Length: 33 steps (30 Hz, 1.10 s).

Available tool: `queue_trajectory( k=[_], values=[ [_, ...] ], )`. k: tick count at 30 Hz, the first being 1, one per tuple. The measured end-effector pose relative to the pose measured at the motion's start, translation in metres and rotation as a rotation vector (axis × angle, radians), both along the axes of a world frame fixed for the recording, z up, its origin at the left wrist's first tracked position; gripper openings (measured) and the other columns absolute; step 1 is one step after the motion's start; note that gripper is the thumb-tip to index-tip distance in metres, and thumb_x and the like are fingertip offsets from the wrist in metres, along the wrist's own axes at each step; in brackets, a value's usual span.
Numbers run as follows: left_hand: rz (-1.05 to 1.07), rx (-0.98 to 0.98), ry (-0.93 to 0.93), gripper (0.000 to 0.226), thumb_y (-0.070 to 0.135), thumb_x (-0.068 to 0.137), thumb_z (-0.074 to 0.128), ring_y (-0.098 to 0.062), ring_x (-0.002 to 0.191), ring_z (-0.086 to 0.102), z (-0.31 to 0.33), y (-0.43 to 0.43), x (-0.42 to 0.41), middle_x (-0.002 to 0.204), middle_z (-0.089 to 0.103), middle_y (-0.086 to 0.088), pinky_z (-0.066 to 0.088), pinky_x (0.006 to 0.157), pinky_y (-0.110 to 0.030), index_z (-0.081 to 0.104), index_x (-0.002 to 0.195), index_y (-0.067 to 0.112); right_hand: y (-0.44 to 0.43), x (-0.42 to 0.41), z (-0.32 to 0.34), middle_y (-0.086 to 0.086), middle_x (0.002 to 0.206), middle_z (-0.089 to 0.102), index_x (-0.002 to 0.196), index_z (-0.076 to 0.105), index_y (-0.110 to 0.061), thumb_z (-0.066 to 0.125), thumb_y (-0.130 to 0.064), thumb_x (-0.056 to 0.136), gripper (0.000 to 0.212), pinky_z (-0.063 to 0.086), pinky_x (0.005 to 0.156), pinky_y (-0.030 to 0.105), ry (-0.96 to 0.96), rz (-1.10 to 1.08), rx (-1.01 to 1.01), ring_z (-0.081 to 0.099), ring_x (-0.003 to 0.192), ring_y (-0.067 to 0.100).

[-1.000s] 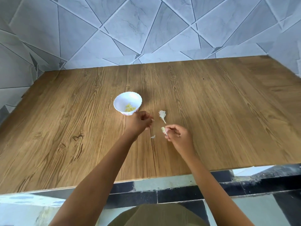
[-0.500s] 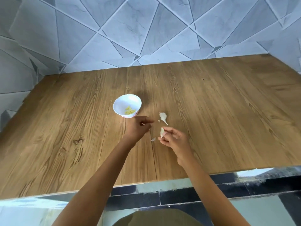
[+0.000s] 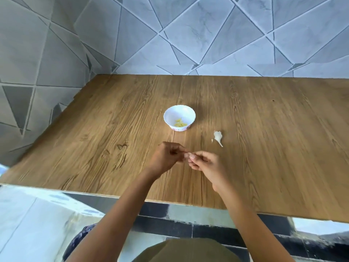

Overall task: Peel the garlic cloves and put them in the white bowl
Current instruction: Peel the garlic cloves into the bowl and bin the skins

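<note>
One pale, blurred garlic clove (image 3: 186, 155) sits between fingers (image 3: 193, 157).

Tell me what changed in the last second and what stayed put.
The left hand moved right, away from the white bowl, to meet the right hand; both now pinch the garlic clove that the right hand alone held before. The bowl with its peeled pieces and the garlic husk on the table stayed where they were.

No readable text, label, brand, number or sign shows on any surface in view.
</note>
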<state>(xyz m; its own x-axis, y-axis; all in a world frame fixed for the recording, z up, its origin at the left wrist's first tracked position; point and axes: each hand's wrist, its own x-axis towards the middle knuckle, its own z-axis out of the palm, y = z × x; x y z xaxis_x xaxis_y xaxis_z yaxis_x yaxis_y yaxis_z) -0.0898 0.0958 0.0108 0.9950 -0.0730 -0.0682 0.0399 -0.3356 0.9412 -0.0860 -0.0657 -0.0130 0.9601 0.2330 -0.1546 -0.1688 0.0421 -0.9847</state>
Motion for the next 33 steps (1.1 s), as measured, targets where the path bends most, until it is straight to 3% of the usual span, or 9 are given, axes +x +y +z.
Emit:
queue_trajectory(
  k=[3,6,12,15,19,22,26,30,33],
  values=[
    [0.032,-0.091,0.115,0.012,0.004,0.085,0.066,-0.009,0.065,0.065,0.003,-0.002,-0.002,0.075,0.067,-0.010,0.054,0.063,-0.019,0.069,0.095,-0.004,-0.002,0.003,-0.008,-0.007,0.069,0.064,0.079,0.065,-0.013,0.063,-0.011,0.089,0.010,0.049,0.060,0.023,-0.378,-0.014,-0.300,0.058,0.065,0.005],
    [0.042,-0.123,0.208,0.008,0.006,0.087,0.065,-0.006,0.063,0.066,0.004,-0.005,-0.001,0.074,0.067,-0.009,0.054,0.061,-0.017,0.069,0.089,0.000,0.001,0.001,-0.018,-0.004,0.070,0.059,0.075,0.056,-0.008,0.057,0.000,0.086,0.013,0.045,0.053,0.029,-0.742,-0.107,-0.527,0.054,0.061,0.012],
    [0.055,-0.169,0.355,0.011,0.009,0.087,0.065,-0.004,0.059,0.065,0.001,-0.010,-0.002,0.068,0.066,-0.005,0.055,0.059,-0.017,0.067,0.085,-0.001,-0.002,-0.001,-0.028,0.002,0.072,0.051,0.073,0.051,-0.006,0.043,0.000,0.081,0.013,0.043,0.047,0.030,-0.974,-0.114,-0.781,0.047,0.059,0.015],
    [0.079,-0.152,0.316,0.008,0.007,0.086,0.066,-0.005,0.059,0.065,-0.005,-0.011,-0.002,0.069,0.066,-0.006,0.054,0.059,-0.017,0.066,0.084,-0.001,-0.002,-0.003,-0.028,0.002,0.070,0.057,0.076,0.056,-0.005,0.054,0.000,0.085,0.011,0.044,0.049,0.030,-0.737,-0.083,-0.701,0.052,0.058,0.017],
    [0.009,0.264,-0.125,0.002,0.006,0.081,0.071,-0.003,0.062,0.062,-0.012,-0.013,-0.001,0.069,0.068,0.000,0.051,0.062,-0.015,0.070,0.081,0.004,-0.005,0.001,-0.003,0.005,0.068,0.062,0.083,0.065,-0.001,0.059,-0.007,0.091,0.011,0.048,0.055,0.019,0.131,0.046,-0.215,0.055,0.057,0.012],
    [-0.091,0.323,-0.296,0.003,0.006,0.079,0.073,0.006,0.067,0.061,-0.011,-0.013,-0.002,0.073,0.067,0.010,0.042,0.064,-0.005,0.072,0.081,0.007,-0.012,0.006,0.001,0.003,0.063,0.063,0.085,0.066,0.001,0.058,-0.001,0.090,0.010,0.048,0.053,0.016,0.352,0.086,-0.067,0.057,0.052,0.007],
    [-0.134,0.358,-0.351,0.004,0.004,0.079,0.073,-0.002,0.071,0.065,-0.015,-0.012,0.001,0.078,0.072,0.001,0.045,0.066,-0.006,0.071,0.083,0.005,-0.011,0.004,0.000,0.002,0.059,0.061,0.082,0.064,0.001,0.057,0.000,0.090,0.011,0.045,0.047,0.015,0.422,0.049,-0.003,0.055,0.049,0.007],
    [-0.021,0.474,-0.391,0.004,0.006,0.079,0.073,-0.015,0.072,0.068,-0.024,-0.017,-0.002,0.080,0.073,-0.003,0.054,0.069,-0.024,0.072,0.084,0.007,-0.001,-0.001,-0.007,0.002,0.061,0.061,0.072,0.063,-0.007,0.061,-0.008,0.090,0.018,0.044,0.049,0.018,0.070,-0.103,-0.281,0.055,0.052,0.010],
    [0.030,0.544,-0.402,0.003,0.010,0.079,0.073,-0.018,0.071,0.068,-0.028,-0.020,-0.003,0.079,0.073,-0.003,0.056,0.066,-0.033,0.072,0.082,0.009,0.002,-0.001,-0.015,0.003,0.063,0.065,0.071,0.063,-0.013,0.065,-0.014,0.088,0.017,0.046,0.050,0.024,-0.066,-0.142,-0.412,0.059,0.051,0.010]
  ],
)
